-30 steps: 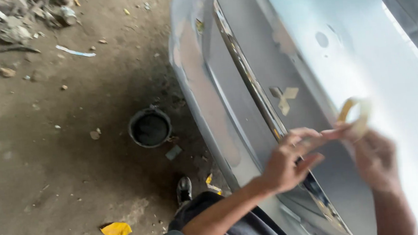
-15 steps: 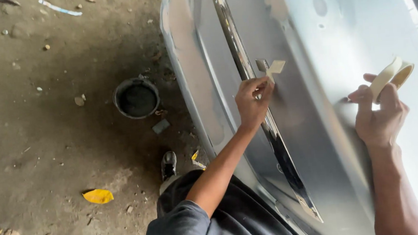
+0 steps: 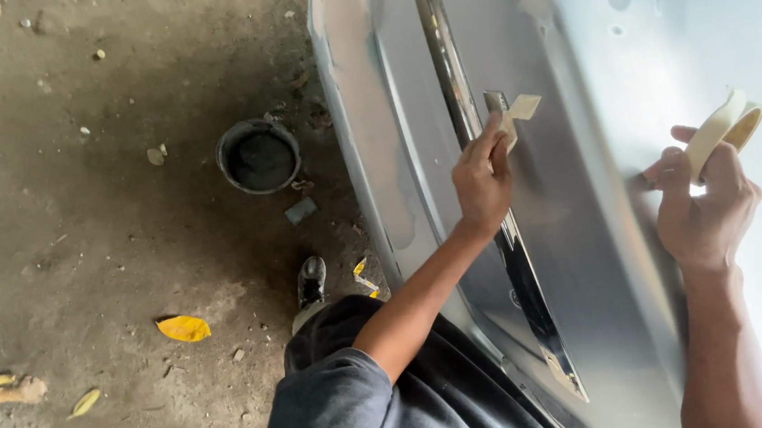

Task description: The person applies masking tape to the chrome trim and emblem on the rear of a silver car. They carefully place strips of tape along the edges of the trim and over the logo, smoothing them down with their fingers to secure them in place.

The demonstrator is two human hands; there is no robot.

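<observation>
pressing tape piece [image 3: 518,114] still, left hand [image 3: 482,179] unmoved, roll [image 3: 724,128] raised

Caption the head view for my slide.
Left hand presses tape piece onto silver car panel; right hand holds masking tape roll.

Soft daylight fills the frame, brightest at the right edge, where the silver car panel [image 3: 623,59] washes out to near white glare in the upper right corner. The dirt floor [image 3: 82,219] on the left is dimmer, with a broad soft shadow darkening its middle beside the panel. Focus is fairly sharp at centre; the roll of tape [image 3: 726,126] glows slightly overexposed, and detail smears mildly toward the corners
</observation>
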